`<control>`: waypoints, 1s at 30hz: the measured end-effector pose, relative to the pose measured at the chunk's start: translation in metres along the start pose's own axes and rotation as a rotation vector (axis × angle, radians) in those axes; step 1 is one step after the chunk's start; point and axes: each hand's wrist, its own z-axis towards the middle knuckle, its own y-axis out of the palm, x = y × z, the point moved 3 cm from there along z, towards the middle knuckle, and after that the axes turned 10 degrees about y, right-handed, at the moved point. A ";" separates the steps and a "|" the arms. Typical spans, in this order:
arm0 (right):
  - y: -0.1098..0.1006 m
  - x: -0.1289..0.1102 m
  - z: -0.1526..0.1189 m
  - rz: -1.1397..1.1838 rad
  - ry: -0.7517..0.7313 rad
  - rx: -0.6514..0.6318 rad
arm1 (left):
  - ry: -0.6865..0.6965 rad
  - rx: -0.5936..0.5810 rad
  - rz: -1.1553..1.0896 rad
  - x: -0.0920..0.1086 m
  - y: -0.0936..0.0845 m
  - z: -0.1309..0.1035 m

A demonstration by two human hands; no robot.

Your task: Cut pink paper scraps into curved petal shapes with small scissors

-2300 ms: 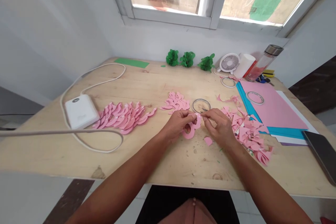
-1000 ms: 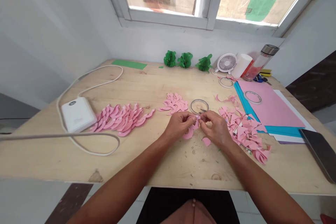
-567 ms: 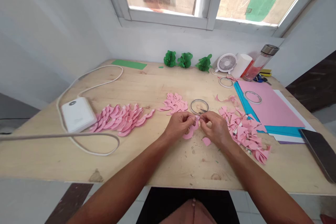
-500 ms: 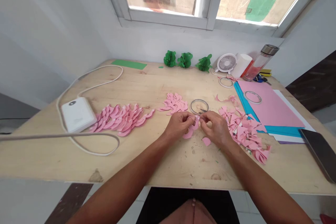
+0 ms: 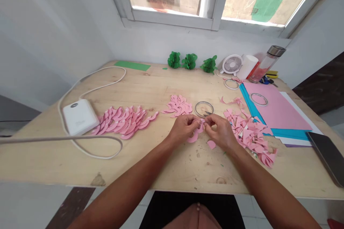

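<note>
My left hand (image 5: 185, 127) is closed on a curved pink paper cutout (image 5: 193, 137) that hangs below its fingers. The fingertips of my right hand (image 5: 218, 128) pinch at the same cutout's upper end; fingers partly hide that spot. A small pink paper piece (image 5: 211, 144) lies under my right hand. Just beyond both hands is a roll of tape (image 5: 197, 111), with dark pointed blades (image 5: 206, 113) showing inside its ring. Small wavy pink cutouts (image 5: 177, 105) sit in a pile to the left of it.
Overlapping pink cutouts (image 5: 129, 121) and a white power bank (image 5: 80, 117) with a cable lie left. Pink scraps (image 5: 249, 132), stacked paper (image 5: 285, 111) and a phone (image 5: 326, 155) lie right. Green paper shapes (image 5: 189, 61), a small fan (image 5: 232, 65) and a bottle (image 5: 266, 65) line the back.
My right fingertips have shifted very slightly left along the pink cutout's upper end. Both hands otherwise stay in place, and the table's things have not moved.
</note>
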 end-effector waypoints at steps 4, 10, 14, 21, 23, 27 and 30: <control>-0.001 0.002 0.001 0.118 0.111 -0.048 | 0.000 0.023 -0.015 0.000 0.000 0.000; 0.002 0.011 0.002 0.338 0.263 -0.112 | 0.000 0.025 -0.048 0.001 -0.001 -0.001; 0.005 0.016 0.003 0.448 0.308 -0.158 | -0.001 0.007 -0.088 0.000 -0.001 0.001; 0.004 0.016 0.003 0.549 0.370 -0.174 | -0.026 -0.011 -0.076 0.000 0.000 0.001; 0.004 0.015 0.003 0.559 0.388 -0.170 | -0.041 -0.018 -0.076 -0.001 0.001 0.000; 0.003 0.014 0.004 0.561 0.392 -0.167 | -0.067 -0.019 -0.078 -0.003 0.001 -0.001; 0.003 0.014 0.004 0.555 0.380 -0.166 | -0.079 -0.033 -0.086 -0.003 0.001 -0.001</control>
